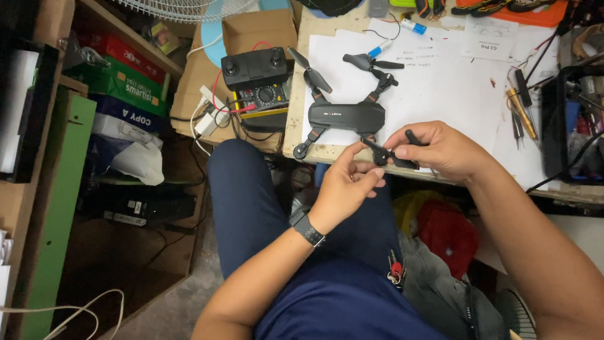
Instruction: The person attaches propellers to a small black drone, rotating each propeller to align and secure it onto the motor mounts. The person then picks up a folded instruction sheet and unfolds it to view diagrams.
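Black folding drone [345, 117] lying on the white paper sheet [434, 82] at the near edge of the wooden workbench [296, 75], arms spread, two propellers up at the far side, the near-left arm ending bare over the bench edge

Left hand [345, 186] raised from below, fingertips pinched around the tip of the near-right drone arm, just under the body; black wristband [308, 229] on that wrist

Right hand [440, 151] just beside it, curled, thumb and forefinger clamped on a black propeller [402, 162], with one blade poking up between the fingers and the other lying low toward the left hand; both hands almost touching over the bench edge

Black remote controller [255, 68] with two sticks resting left of the drone, on top of a yellow-rimmed multimeter [264, 101] with red and black leads trailing off; cardboard box [251, 28] behind them

Blue-capped marker [380, 49] on the paper beyond the drone, screwdrivers and a brass-coloured tool [521, 110] at the right side of the bench

Stacked paper reams [119, 82] on the shelf at left, dark blue trousers [245, 195] below the bench, a bunch of keys [395, 269] with a red tag hanging at the waist
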